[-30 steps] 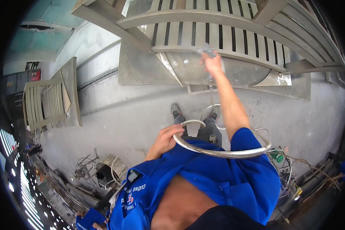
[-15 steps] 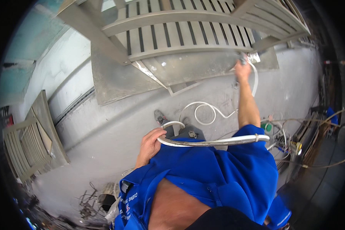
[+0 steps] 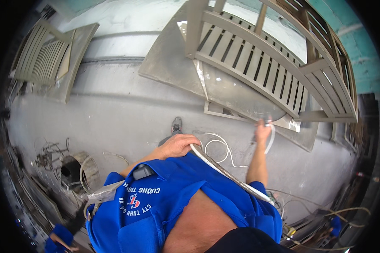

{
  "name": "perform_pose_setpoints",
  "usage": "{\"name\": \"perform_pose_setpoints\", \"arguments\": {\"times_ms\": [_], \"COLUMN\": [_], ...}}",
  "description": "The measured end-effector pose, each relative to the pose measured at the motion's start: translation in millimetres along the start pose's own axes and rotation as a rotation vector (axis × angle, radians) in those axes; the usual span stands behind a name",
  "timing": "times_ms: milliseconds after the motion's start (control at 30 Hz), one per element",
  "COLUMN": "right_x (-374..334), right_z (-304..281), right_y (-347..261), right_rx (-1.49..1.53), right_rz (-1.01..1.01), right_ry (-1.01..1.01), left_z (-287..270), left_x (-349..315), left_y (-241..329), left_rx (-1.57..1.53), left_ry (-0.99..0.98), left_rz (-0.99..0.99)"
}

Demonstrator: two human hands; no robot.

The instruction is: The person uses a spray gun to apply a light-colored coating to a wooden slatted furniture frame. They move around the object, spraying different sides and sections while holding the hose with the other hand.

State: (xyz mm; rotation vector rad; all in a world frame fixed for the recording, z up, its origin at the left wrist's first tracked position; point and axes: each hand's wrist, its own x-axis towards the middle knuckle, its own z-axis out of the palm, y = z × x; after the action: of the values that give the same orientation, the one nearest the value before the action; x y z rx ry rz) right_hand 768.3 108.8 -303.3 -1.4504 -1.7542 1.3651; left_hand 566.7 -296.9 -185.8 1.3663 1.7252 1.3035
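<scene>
A grey slatted bench (image 3: 257, 39) stands at the upper right on flat grey boards (image 3: 169, 55). My right hand (image 3: 263, 133) is stretched toward its front edge, fingers closed round a small metallic spray gun (image 3: 267, 122), partly hidden and blurred by motion. A white hose (image 3: 271, 139) hangs down from the gun. Close to my waist, my left hand (image 3: 180, 144) is closed on a thicker loop of white hose (image 3: 215, 165), which shows dirty grey patches and runs across my front to my right arm. More thin hose lies coiled on the floor between the hands.
Another slatted piece of furniture (image 3: 46, 59) leans at the far left beside a grey board (image 3: 78, 55). A round drum-like container (image 3: 86, 166) and tangled wire (image 3: 50, 154) lie at lower left. Hoses (image 3: 325, 206) cross the lower right. Another person in blue (image 3: 61, 236) is at the bottom left.
My view has turned, so the bench appears lower and further right. The right hand with the spray gun stays near the bench's front edge. My left hand still grips the hose.
</scene>
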Motion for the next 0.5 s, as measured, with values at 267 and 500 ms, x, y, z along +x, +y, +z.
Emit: {"name": "perform_pose_setpoints", "arguments": {"times_ms": [267, 500], "right_x": [-141.8, -149.0], "right_z": [199.2, 264.5], "right_y": [-28.0, -168.3], "right_rx": [-0.261, -0.992], "right_rz": [-0.427, -0.862], "right_ry": [-0.634, -0.671], "left_z": [-30.7, -115.1], "left_x": [-40.3, -95.9], "left_y": [8.4, -25.1], "left_rx": [0.097, 0.12], "left_ry": [0.19, 0.363], "left_rz": [-0.008, 0.088]}}
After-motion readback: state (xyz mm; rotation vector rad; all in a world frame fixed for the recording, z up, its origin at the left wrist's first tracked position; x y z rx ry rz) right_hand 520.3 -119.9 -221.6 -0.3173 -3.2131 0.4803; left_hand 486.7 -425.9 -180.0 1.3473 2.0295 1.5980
